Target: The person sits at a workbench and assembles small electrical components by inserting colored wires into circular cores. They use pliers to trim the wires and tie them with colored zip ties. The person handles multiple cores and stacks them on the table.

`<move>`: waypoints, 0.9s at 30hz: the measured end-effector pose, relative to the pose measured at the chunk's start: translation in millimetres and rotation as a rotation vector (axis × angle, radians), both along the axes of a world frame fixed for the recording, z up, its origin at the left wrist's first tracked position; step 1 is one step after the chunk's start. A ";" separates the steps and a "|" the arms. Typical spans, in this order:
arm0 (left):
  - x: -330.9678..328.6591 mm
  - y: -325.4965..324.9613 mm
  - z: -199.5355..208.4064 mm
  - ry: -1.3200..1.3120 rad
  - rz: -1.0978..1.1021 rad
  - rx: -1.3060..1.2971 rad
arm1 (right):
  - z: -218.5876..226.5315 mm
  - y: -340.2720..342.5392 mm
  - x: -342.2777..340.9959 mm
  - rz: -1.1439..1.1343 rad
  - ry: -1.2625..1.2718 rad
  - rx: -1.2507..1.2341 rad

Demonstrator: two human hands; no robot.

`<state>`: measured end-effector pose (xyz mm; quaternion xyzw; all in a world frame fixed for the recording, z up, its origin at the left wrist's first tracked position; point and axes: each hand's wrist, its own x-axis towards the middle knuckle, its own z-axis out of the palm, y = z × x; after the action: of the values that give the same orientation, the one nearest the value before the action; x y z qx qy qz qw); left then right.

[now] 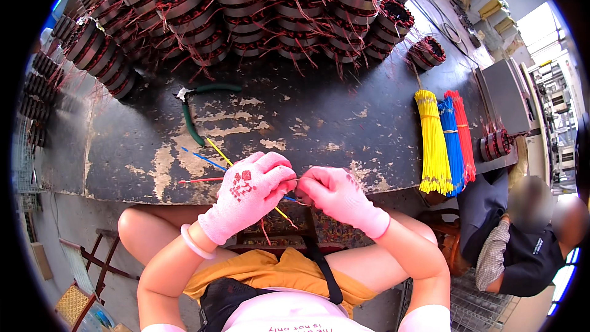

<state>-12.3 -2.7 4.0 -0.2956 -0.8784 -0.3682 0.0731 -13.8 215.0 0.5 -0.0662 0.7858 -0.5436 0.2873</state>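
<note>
Both my hands wear pink gloves and meet at the table's near edge. My left hand (249, 190) is closed around a few thin insulated wires: a yellow wire (219, 151), a blue wire (208, 161) and a red wire (200, 180). They stick out on its far left side, and yellow, red and blue ends show below and beside the fingers. Fingers pinched, my right hand (341, 197) is close to the left fingertips, on what looks like a thin wire; its fingers mostly hide the tip. Green-handled cutting pliers (189, 114) lie spread apart beyond my left hand.
Stacked motor stators (246, 9) with red leads fill the far side of the worn dark table (295, 117). At right lie yellow (432, 141), blue (452, 144) and red (461, 135) wire bundles, near a single stator (427, 53). Another person (522, 252) sits at the right.
</note>
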 end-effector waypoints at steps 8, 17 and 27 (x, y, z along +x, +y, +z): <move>0.2 -2.6 -0.7 -0.010 -0.002 -0.013 | 25.7 0.5 -8.6 0.243 1.073 0.495; -0.5 -1.8 1.3 -0.022 -0.013 0.001 | 6.4 5.1 -15.5 0.004 -0.240 -0.061; -1.4 -0.7 0.6 -0.012 -0.031 -0.005 | 2.5 3.2 1.7 0.045 0.464 0.215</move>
<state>-13.7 -3.4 4.7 -0.3072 -0.8751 -0.3690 0.0611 -12.1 218.1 3.0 -0.1755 0.8823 -0.4209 0.1168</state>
